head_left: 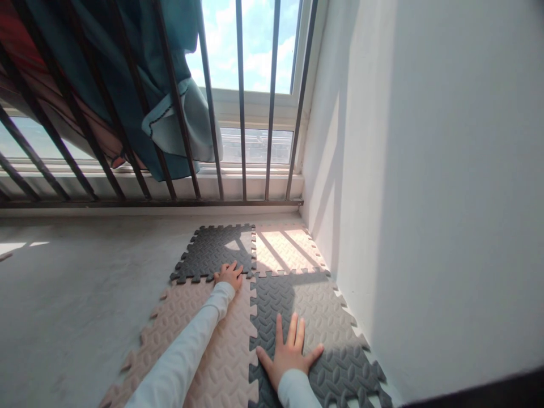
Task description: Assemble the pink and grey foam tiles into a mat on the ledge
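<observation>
Interlocking foam floor mats lie in a two-by-two checker pattern. My left hand (229, 275) rests with fingers apart at the seam between the far dark grey mat (216, 246) and the near beige mat (225, 351). My right hand (290, 354) lies flat with spread fingers on the near dark grey mat (340, 334). Beyond it, against the wall corner, is a second beige mat (289, 246), striped with sunlight and shadow. Toothed edges meet along the middle seams. Neither hand holds anything.
A white wall (446, 198) rises close on the right. Ahead stands a dark metal railing (242, 141) with a window behind it and a blue-green curtain (140, 73) hanging there. Grey concrete floor (76, 306) extends to the left, with a small brown object (5, 256) at its far edge.
</observation>
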